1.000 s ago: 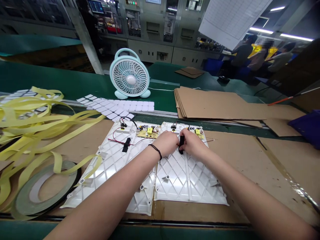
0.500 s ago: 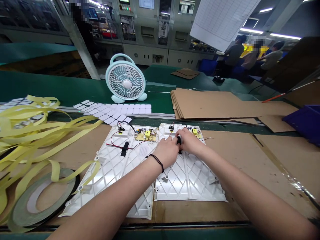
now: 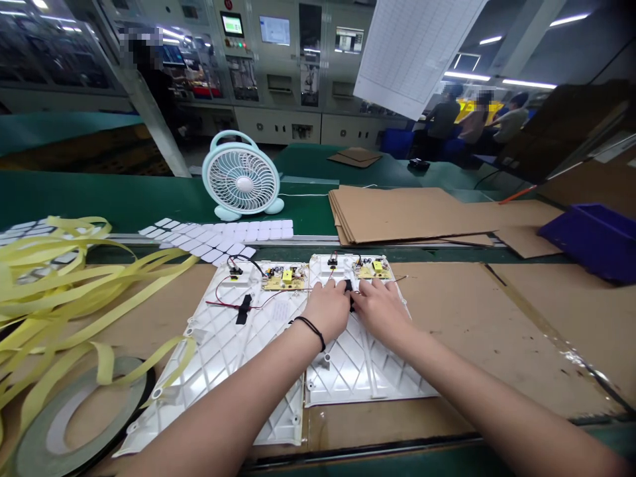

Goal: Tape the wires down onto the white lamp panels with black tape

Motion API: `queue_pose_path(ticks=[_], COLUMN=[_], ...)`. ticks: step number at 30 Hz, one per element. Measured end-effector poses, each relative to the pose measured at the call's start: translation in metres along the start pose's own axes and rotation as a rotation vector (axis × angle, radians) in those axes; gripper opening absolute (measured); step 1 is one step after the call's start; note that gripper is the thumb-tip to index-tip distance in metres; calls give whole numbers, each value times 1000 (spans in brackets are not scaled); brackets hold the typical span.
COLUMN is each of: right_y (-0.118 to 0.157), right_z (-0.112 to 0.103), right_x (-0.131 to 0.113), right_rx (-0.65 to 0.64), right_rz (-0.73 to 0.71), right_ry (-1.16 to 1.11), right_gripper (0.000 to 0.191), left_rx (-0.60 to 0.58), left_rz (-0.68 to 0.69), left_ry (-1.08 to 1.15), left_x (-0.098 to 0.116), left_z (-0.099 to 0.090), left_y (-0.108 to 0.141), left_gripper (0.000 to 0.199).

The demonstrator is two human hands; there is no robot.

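Tape (image 3: 348, 285) on right white panel (image 3: 342, 379), long axis fore-and-aft.

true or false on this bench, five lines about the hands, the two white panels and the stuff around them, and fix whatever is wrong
1. The left hand and the right hand are both at the black tape on the right-hand panel. True.
2. The black band is on the right wrist. False: the black band is on the left wrist.
3. On the left-hand panel, a black strip crosses a red wire. True.
4. The large roll lies to the right of both panels. False: the large roll lies to their left.
5. The fan stands beyond the panels, on a green surface. True.
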State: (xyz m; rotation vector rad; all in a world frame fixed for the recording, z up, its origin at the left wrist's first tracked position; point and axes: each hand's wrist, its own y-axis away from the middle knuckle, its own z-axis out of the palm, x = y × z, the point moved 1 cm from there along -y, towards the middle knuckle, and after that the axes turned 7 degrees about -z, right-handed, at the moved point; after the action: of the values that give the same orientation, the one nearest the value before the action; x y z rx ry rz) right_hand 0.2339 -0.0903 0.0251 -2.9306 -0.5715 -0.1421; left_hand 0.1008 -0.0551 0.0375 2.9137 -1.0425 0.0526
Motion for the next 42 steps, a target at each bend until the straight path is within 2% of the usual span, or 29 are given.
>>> queue_pose_path(ticks=[5, 14, 19, 22, 24, 28, 33, 36, 39, 42], right_y=[3, -12, -20, -28, -34, -44, -51, -47, -33, -16], right_z=[2, 8, 5, 2, 0, -3, -1, -1, -6, -10], right_x=[-5, 2, 7, 11, 13, 13, 17, 21, 19, 12], right_rx=[8, -26, -79, -130, -180, -235, -304, -312, -242, -163], right_rz=[12, 9, -51, -40, -18, 4, -15, -56, -66, -123], right_ry=[71, 60, 33, -8, -41, -70, -171, -261, -275, -197], right_gripper=[22, 21, 16, 14, 14, 21, 33, 37, 30, 35], left_rx=[41, 99, 35, -10, 29, 193, 282, 302, 336, 362], left_rz=[-8, -31, -12, -3, -14, -76, -169, -226, -263, -339], left_ry=[-5, 43, 91, 150, 231, 419, 568, 603, 620, 648], left_x=[1, -2, -6, -14, -22, -39, -56, -68, -82, -95], left_z=[2, 12, 0, -11, -20, -41, -54, -48, -36, -25], left_y=[5, 11, 11, 16, 24, 53, 109, 146, 181, 208], left_gripper=[30, 31, 26, 28, 34, 40, 38, 36, 34, 32])
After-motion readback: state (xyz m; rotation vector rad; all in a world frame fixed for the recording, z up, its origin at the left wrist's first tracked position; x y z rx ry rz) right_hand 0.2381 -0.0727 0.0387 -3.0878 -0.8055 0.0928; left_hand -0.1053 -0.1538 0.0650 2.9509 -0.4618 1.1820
